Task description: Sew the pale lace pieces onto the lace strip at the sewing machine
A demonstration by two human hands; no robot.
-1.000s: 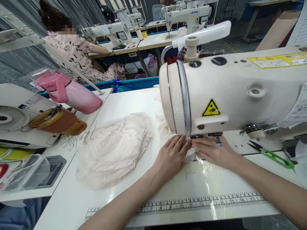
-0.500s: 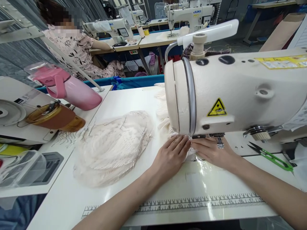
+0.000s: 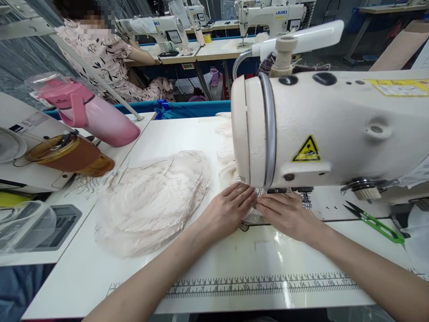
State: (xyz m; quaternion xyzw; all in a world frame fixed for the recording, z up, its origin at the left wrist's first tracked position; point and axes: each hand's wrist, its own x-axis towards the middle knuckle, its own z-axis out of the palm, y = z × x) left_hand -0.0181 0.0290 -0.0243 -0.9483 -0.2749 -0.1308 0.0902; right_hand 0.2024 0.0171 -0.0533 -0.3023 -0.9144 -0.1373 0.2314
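In the head view, a cream lace fabric (image 3: 250, 215) lies under the head of a white sewing machine (image 3: 321, 129). My left hand (image 3: 228, 208) is closed on its left side, fingers close together and fingertips by the machine's front end. From the right, my right hand (image 3: 284, 213) grips the same lace, its fingertips almost meeting the left ones. The needle and the fabric's far part are hidden behind the machine head. More cream fabric (image 3: 225, 150) stretches away behind the machine's left end. A loose pile of cream lace (image 3: 154, 201) rests left of my hands.
Green-handled thread snips (image 3: 378, 225) lie at the right. A pink bottle (image 3: 107, 120), an amber cup (image 3: 80, 156) and a clear plastic box (image 3: 33, 228) stand at the left. A printed ruler (image 3: 248, 286) runs along the front edge. Beyond, a person (image 3: 100, 58) sits at another machine.
Both hands have shifted slightly left relative to the machine, staying on the lace. The left fingertips have drawn back a little from the machine's front end. The camera view has shifted slightly.
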